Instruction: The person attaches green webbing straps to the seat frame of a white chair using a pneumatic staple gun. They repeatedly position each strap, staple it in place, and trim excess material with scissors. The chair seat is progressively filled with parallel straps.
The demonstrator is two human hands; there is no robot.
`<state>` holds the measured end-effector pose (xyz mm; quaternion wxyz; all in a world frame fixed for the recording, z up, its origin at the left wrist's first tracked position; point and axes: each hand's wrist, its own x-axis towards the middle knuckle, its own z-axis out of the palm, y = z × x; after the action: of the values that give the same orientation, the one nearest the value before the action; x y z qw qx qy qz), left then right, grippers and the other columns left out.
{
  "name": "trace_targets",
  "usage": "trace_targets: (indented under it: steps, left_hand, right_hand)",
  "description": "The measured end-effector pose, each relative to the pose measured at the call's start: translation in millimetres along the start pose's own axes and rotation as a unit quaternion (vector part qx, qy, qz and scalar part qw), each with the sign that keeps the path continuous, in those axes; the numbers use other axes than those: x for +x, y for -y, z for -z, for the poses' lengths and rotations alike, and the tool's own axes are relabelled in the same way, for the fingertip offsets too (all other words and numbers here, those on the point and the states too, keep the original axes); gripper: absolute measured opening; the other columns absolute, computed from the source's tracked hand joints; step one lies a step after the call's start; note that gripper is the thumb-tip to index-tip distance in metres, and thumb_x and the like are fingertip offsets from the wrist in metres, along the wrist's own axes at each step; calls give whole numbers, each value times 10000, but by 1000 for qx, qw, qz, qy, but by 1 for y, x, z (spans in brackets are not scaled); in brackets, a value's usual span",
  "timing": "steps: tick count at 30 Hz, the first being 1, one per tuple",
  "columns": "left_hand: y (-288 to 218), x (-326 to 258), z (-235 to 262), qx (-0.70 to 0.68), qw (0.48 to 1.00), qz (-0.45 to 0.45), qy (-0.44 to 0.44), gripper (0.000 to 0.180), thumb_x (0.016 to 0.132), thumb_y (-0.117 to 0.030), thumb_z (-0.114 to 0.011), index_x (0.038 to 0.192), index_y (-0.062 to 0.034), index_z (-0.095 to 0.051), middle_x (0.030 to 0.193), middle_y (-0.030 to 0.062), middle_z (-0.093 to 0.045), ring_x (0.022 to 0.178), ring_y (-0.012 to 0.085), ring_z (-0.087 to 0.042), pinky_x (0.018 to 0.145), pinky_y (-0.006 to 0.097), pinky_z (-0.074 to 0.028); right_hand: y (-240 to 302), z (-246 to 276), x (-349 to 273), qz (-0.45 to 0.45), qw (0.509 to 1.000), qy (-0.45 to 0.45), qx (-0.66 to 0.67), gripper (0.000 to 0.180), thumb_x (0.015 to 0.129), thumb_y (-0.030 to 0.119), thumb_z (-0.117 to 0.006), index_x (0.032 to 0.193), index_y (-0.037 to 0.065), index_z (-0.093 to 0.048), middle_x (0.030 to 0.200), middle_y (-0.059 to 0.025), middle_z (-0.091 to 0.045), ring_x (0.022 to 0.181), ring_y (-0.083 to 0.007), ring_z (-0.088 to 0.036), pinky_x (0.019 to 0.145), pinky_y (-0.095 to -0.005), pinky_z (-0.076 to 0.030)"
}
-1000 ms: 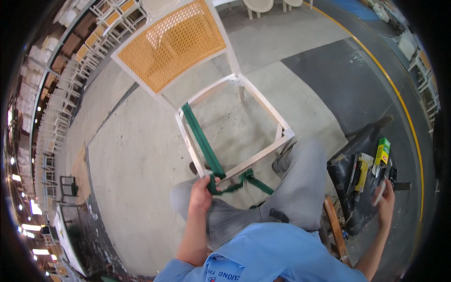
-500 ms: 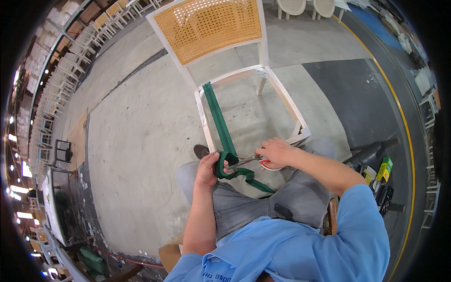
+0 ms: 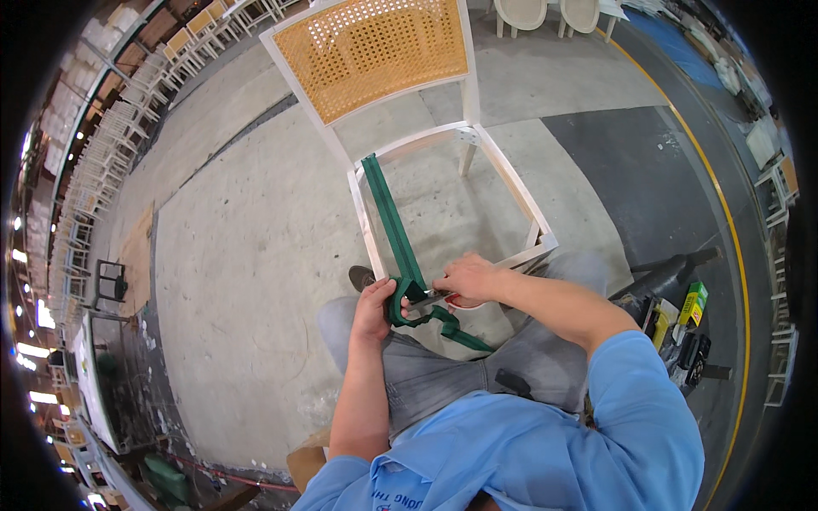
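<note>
A white chair frame (image 3: 509, 182) with a woven cane back (image 3: 375, 53) stands before me, its seat open. Green webbing (image 3: 392, 217) stretches along the left side of the seat from the back rail to the front rail. My left hand (image 3: 372, 308) is closed on the webbing at the front left corner, with a loose tail draped over my lap. My right hand (image 3: 467, 278) grips red-handled scissors (image 3: 460, 301), partly hidden under the fingers. The blades lie at the webbing beside my left fingers; whether they have cut it I cannot tell.
Right of my leg, a green-and-yellow box (image 3: 694, 304) and dark tools lie on a low stand. Rows of white chairs (image 3: 106, 166) line the far left. A table (image 3: 95, 383) stands at the lower left. A yellow line (image 3: 734, 217) curves along the right floor.
My right hand and the scissors have moved left, closer to my left hand, bringing the blades onto the webbing. My left hand stays on the webbing. The whole view has shifted slightly.
</note>
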<state>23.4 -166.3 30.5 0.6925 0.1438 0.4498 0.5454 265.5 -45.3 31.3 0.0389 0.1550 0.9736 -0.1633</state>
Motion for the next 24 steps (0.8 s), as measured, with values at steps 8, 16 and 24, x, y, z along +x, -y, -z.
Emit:
trace_targets:
  steps: [8, 16, 24]
  left_hand:
    - [4, -10, -12, -98, 990, -104, -18, 213, 1024, -112, -618, 1218, -24, -624, 914, 150, -711, 785, 282, -706, 694, 429, -611]
    - [53, -52, -80, -31, 992, 17, 117, 301, 1023, -90, -610, 1311, -12, -573, 1146, 167, -702, 1031, 338, -700, 956, 484, -568]
    - [85, 43, -86, 588, 747, -233, 203, 309, 919, -147, -744, 1171, 18, -676, 1280, 197, -661, 1160, 337, -642, 1029, 381, -475]
  right_hand:
    - [-6, 34, -70, -190, 964, -138, 123, 432, 914, 482, -702, 1224, 190, -629, 928, -137, -712, 880, -372, -708, 730, -496, -544]
    - [67, 59, -272, -570, 655, -453, 203, 580, 841, 486, -825, 1247, 128, -618, 912, -151, -722, 864, -383, -708, 741, -454, -545]
    - [186, -56, -478, -861, 390, -327, 4, 572, 899, 336, -719, 1412, 136, -564, 1262, -195, -674, 1150, -401, -658, 967, -489, -529]
